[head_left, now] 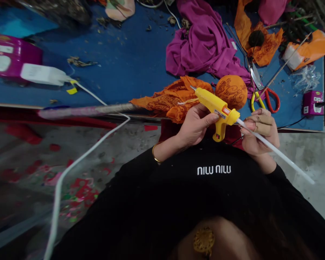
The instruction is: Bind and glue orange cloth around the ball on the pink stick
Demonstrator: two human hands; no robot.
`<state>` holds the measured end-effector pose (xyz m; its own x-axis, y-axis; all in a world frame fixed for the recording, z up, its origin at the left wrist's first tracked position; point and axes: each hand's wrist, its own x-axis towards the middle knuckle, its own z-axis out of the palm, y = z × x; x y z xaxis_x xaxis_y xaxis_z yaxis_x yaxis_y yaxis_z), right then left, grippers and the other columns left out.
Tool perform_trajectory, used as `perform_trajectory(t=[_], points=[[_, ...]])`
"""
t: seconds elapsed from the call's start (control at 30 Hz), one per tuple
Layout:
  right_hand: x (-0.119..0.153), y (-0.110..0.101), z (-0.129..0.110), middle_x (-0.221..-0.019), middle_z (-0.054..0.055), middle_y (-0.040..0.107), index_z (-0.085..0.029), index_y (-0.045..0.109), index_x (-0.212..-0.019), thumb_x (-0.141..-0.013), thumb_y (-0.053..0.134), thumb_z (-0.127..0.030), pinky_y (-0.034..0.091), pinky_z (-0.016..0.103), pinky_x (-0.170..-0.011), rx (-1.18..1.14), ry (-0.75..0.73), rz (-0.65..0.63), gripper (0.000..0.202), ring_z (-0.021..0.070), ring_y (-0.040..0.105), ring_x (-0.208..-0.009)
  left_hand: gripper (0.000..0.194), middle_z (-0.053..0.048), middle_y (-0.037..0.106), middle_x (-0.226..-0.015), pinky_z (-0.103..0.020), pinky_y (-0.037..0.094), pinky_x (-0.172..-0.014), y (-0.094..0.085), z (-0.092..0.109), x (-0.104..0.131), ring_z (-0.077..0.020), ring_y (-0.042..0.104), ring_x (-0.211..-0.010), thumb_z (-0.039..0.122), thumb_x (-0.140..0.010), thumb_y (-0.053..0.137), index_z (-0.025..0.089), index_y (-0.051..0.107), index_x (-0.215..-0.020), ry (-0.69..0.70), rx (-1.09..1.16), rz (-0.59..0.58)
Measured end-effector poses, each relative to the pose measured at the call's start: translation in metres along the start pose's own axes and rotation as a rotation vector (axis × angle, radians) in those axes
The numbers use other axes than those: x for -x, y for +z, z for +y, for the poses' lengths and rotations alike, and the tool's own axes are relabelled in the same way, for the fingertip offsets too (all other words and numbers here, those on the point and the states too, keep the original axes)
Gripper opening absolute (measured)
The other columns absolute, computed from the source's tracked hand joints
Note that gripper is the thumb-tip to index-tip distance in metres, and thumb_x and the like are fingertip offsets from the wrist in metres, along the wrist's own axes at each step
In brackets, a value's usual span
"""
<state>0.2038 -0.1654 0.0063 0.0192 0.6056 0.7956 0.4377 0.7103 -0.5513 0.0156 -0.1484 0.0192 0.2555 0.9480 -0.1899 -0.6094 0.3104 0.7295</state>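
Holding the yellow glue gun [211, 102], the fingers of the left hand [193, 124] are closed about its body; those of the right hand [262, 133] pinch the white glue stick [281, 152] behind it. Judged light and rigid, the gun is best taken by the handle [219, 130] — clear of the nozzle [193, 87], possibly hot. Stick appears smooth, slightly flexible. Gun lies beside the orange wrapped ball [231, 92] — near the blue surface's [111, 65] front edge.

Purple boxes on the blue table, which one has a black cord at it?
The purple box at the right end, nearer the right hand. The other box, at the far left, has a white cord with a yellow tag.
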Motion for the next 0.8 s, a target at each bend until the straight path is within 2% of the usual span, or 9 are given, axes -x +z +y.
perform_trajectory(t=[0.1, 0.33, 0.4, 0.47, 0.53, 0.6, 0.67, 0.7, 0.8], points=[[-0.012, 0.009, -0.008, -0.081, -0.006, 0.069, -0.033, 0.073, -0.102, -0.093, 0.074, -0.03, 0.061, 0.043, -0.07, -0.029, -0.133, 0.145, 0.009, 0.0145, 0.066, -0.063, 0.047, 0.001, 0.079, -0.081, -0.025, 0.062, -0.075, -0.001, 0.0, 0.0, -0.0151, 0.075, -0.076, 0.046, -0.057, 0.104, 0.022, 0.078, -0.087, 0.019, 0.003, -0.008], [-0.015, 0.015, -0.009, -0.077, -0.006, 0.068, -0.03, 0.073, -0.102, -0.095, 0.072, -0.029, 0.06, 0.039, -0.072, -0.103, -0.095, 0.14, 0.007, 0.0137, 0.065, -0.064, 0.047, 0.002, 0.078, -0.077, -0.023, 0.061, -0.07, 0.0, 0.0, -0.001, -0.0134, 0.074, -0.071, 0.048, -0.057, 0.104, 0.02, 0.078, -0.084, 0.023, -0.001, -0.009], [-0.012, 0.017, -0.009, -0.075, -0.005, 0.064, -0.031, 0.071, -0.103, -0.097, 0.07, -0.037, 0.06, 0.04, -0.072, -0.092, -0.038, 0.158, 0.008, 0.0148, 0.063, -0.064, 0.045, 0.002, 0.078, -0.078, -0.023, 0.061, -0.07, 0.001, -0.001, -0.001, -0.0134, 0.074, -0.071, 0.047, -0.057, 0.104, 0.021, 0.079, -0.084, 0.032, 0.0, -0.015], [-0.008, 0.018, -0.008, -0.079, -0.003, 0.061, -0.033, 0.067, -0.114, -0.094, 0.071, -0.055, 0.061, 0.039, -0.071, -0.073, 0.055, 0.164, 0.03, 0.017, 0.063, -0.068, 0.043, 0.002, 0.079, -0.079, -0.024, 0.062, -0.073, 0.002, -0.003, -0.001, -0.0137, 0.075, -0.073, 0.047, -0.057, 0.104, 0.022, 0.08, -0.084, 0.046, 0.0, -0.027], [-0.005, 0.018, -0.008, -0.091, 0.001, 0.062, -0.033, 0.061, -0.128, -0.086, 0.071, -0.072, 0.062, 0.039, -0.074, -0.103, 0.154, 0.071, 0.057, 0.0197, 0.066, -0.08, 0.043, 0.002, 0.08, -0.08, -0.027, 0.063, -0.079, 0.002, -0.005, 0.0, -0.015, 0.076, -0.076, 0.047, -0.057, 0.104, 0.022, 0.081, -0.084, 0.064, -0.008, -0.032], [-0.002, 0.016, -0.008, -0.109, 0.006, 0.066, -0.031, 0.059, -0.136, -0.084, 0.068, -0.079, 0.064, 0.042, -0.089, -0.175, 0.253, -0.134, 0.072, 0.0237, 0.069, -0.1, 0.043, 0.001, 0.081, -0.083, -0.029, 0.063, -0.082, 0.002, -0.008, 0.0, -0.0165, 0.076, -0.078, 0.048, -0.058, 0.103, 0.022, 0.081, -0.085, 0.082, -0.027, -0.023], [0.0, 0.015, -0.008, -0.12, 0.008, 0.069, -0.029, 0.061, -0.138, -0.087, 0.064, -0.079, 0.062, 0.047, -0.102, -0.231, 0.356, -0.371, 0.072, 0.0271, 0.069, -0.114, 0.043, 0.001, 0.082, -0.085, -0.03, 0.063, -0.081, 0.001, -0.01, 0.0, -0.0169, 0.077, -0.079, 0.047, -0.058, 0.104, 0.022, 0.082, -0.086, 0.091, -0.052, -0.027], [0.0, 0.014, -0.008, -0.12, 0.008, 0.07, -0.029, 0.062, -0.138, -0.089, 0.061, -0.078, 0.062, 0.048, -0.103, -0.246, 0.408, -0.446, 0.07, 0.0272, 0.069, -0.114, 0.044, 0.0, 0.082, -0.086, -0.03, 0.063, -0.081, 0.001, -0.011, 0.0, -0.0172, 0.077, -0.079, 0.047, -0.057, 0.104, 0.022, 0.082, -0.086, 0.091, -0.064, -0.039], [0.003, 0.018, -0.008, -0.106, 0.006, 0.074, -0.03, 0.067, -0.135, -0.097, 0.055, -0.07, 0.066, 0.044, -0.092, -0.289, 0.495, -0.481, 0.057, 0.0226, 0.074, -0.096, 0.045, -0.001, 0.083, -0.088, -0.031, 0.063, -0.083, 0.0, -0.012, -0.002, -0.0191, 0.078, -0.082, 0.048, -0.056, 0.103, 0.021, 0.082, -0.086, 0.095, -0.111, -0.082]])
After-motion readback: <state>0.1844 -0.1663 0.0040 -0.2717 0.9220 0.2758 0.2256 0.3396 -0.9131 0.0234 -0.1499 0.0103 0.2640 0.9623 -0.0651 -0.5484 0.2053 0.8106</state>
